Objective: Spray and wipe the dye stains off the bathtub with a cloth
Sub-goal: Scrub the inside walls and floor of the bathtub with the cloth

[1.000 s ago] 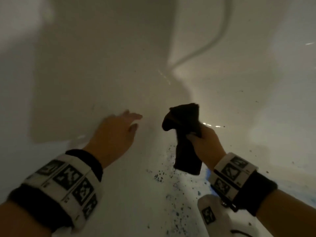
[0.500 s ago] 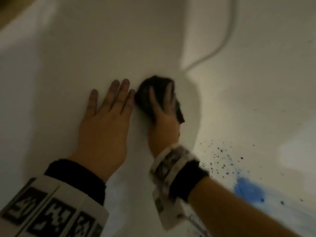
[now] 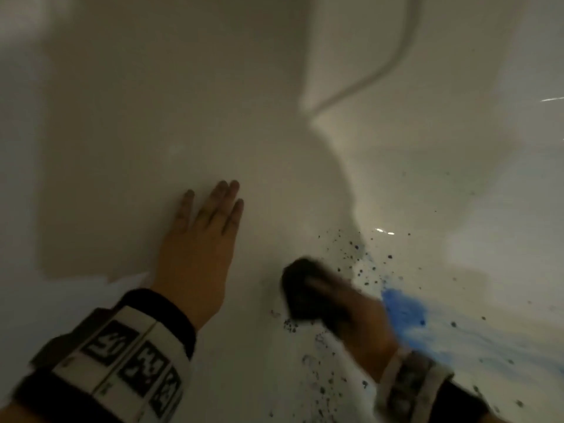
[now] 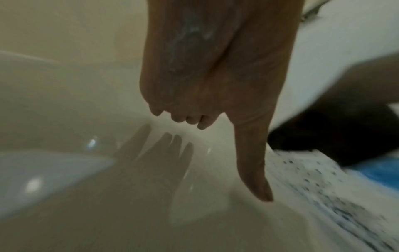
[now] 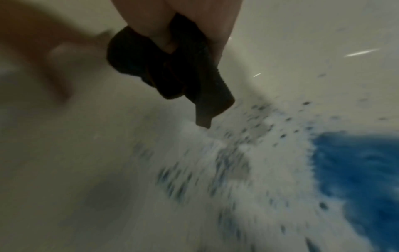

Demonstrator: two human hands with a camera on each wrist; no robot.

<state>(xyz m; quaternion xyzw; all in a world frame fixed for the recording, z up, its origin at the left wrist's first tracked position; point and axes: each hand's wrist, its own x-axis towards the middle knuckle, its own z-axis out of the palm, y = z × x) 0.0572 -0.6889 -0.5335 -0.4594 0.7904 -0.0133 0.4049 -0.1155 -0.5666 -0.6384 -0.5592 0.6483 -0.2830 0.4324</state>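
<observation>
The left hand (image 3: pixel 195 254) lies flat with straight fingers against the glossy white bathtub wall (image 3: pixel 152 117) at centre-left of the head view, bracing the body and holding nothing. The right hand (image 3: pixel 357 319), lower centre-right and blurred by motion, has its fingers curled round a bunched dark cloth (image 3: pixel 308 291); the right wrist view shows the fingers gripping the wad (image 5: pixel 168 68) with one loose corner hanging down toward the tub. Whether the cloth presses on the surface or hovers just above it cannot be told.

Just right of the cloth lies a scatter of small dark-blue dye specks (image 3: pixel 360 264), and beyond it, at lower right, a dense bright-blue dye smear (image 3: pixel 403 312) streaking off toward the frame edge. More specks trail down the lower centre.

The step in hand appears to be wiping the speckled zone. To do it well, the cloth should probably be flattened under the palm rather than kept in a ball, so more fabric meets the tub. Strokes are best drawn from the clean side toward the smear, not back across it, or the blue will likely spread. Turning to a fresh face of the cloth before tackling the heavy smear would help, and so would firm bracing from the left hand.
</observation>
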